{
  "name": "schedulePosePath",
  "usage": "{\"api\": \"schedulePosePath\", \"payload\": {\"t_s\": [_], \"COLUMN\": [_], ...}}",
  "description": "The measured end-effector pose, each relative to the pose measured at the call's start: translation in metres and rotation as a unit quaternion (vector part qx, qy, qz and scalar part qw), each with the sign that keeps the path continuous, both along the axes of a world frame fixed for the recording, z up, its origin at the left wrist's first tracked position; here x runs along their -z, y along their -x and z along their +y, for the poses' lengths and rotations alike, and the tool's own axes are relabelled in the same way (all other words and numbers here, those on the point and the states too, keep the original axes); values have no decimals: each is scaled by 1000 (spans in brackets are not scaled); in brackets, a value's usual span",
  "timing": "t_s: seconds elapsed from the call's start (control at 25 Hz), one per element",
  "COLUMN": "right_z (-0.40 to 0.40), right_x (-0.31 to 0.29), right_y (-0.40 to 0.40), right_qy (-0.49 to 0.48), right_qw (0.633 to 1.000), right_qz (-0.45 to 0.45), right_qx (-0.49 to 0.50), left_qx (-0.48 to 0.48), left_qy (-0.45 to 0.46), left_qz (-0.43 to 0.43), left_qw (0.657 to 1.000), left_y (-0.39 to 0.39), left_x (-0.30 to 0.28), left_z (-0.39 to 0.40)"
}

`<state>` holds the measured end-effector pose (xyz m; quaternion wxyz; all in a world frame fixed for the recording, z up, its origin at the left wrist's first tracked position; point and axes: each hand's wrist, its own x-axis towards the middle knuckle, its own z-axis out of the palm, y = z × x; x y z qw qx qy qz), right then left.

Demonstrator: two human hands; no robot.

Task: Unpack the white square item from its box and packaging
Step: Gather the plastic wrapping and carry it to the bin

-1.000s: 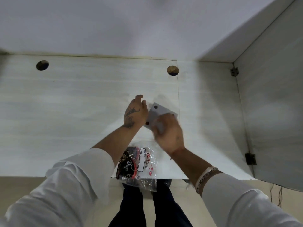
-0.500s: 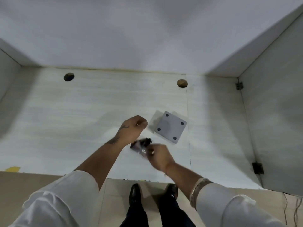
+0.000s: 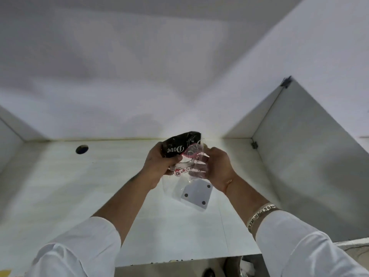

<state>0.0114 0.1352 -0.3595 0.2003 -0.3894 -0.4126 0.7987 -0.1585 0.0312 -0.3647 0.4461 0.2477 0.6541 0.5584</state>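
The white square item (image 3: 196, 195), with dark dots near its corners, lies flat on the pale desk (image 3: 79, 192) below my hands. Above it I hold up a clear plastic packet (image 3: 184, 156) with a black printed top and red markings. My left hand (image 3: 159, 166) grips the packet's left side and black part. My right hand (image 3: 216, 168) pinches its clear right side. The packet's lower clear film hangs down over part of the square item.
A round cable hole (image 3: 81, 149) is in the desk at the back left. A white wall rises behind the desk. A grey side panel (image 3: 311, 156) with small brackets closes the right. The desk's front edge (image 3: 179, 260) is near me, with floor below.
Both hands left the square item on the desk, picked up the plastic packet and raised it above the item. The camera view tilted upward.
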Motion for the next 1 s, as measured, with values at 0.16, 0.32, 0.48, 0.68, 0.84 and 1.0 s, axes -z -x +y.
{"api": "schedulePosePath", "payload": {"t_s": [0.16,0.32,0.48,0.68,0.84,1.0], "right_z": [0,8,4,-4,-13,-39], "right_x": [-29,-24,-25,-44,-35,-30], "right_y": [-12,-36,-67,-85,-82,-87], "right_qy": [-167,-53,104,-55,-324,-450], "right_qw": [979,998,991,990,882,849], "right_qz": [-101,-44,74,-127,-311,-251], "right_qx": [-56,11,33,13,142,115], "left_qx": [34,74,63,147,288,347], "left_qy": [-48,-104,-117,-96,-4,40], "left_qz": [-20,-80,28,131,-129,-69], "left_qw": [998,989,991,976,949,934], "left_y": [5,-2,-8,-14,-34,-71], "left_x": [-16,-25,-22,-25,-30,-20], "left_z": [-4,-10,-12,-9,-7,5]}}
